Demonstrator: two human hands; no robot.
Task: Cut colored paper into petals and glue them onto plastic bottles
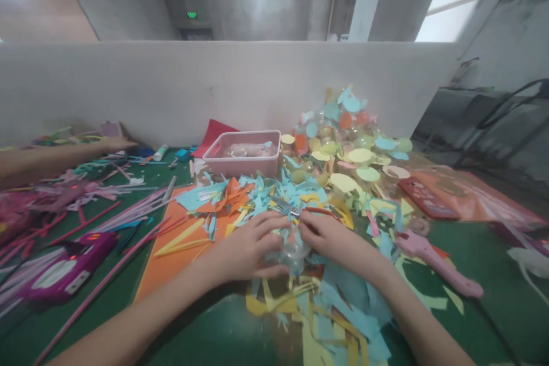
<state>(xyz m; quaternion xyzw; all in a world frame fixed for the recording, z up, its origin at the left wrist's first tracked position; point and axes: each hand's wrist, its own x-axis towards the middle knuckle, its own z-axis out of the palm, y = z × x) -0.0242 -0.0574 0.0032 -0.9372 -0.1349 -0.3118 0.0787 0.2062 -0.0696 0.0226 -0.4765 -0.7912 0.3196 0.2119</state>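
- And it's all happening mid-table, where a clear plastic piece (294, 256), rounded by the look of it, sits between the two hands above a litter of cut paper (295, 187)
- Left hand (257, 246): fingers apart and gently bent, thumb low, a wide gap facing the plastic; touching or only just beside it, I cannot tell
- Right hand (323, 234) is the tighter of the two, fingers curled in close, tips at the plastic's far edge; what they pinch, if anything, is hidden
- Just beyond those fingers, a red-handled metal tool (321, 211), possibly scissors, lies close by; gripped or merely resting, the view won't say
- Now the plastic itself: it looks light and thin-walled, smooth enough to slip, and I'd judge a hard squeeze could dent or crack it
- Best hold, to my eye, is fingertips on opposite sides of the rim, pressing softly
- The tool should be the stiff, weightier one, safest taken by its red handle, away from the metal end
- And the paper, blue and yellow strips (281, 302) right below the hands: feather-light, floppy, quick to crease, so a flat pinch near one end suits it
- Behind it all stands a pink basket (242, 168), and off right, a pink glue gun (441, 267)
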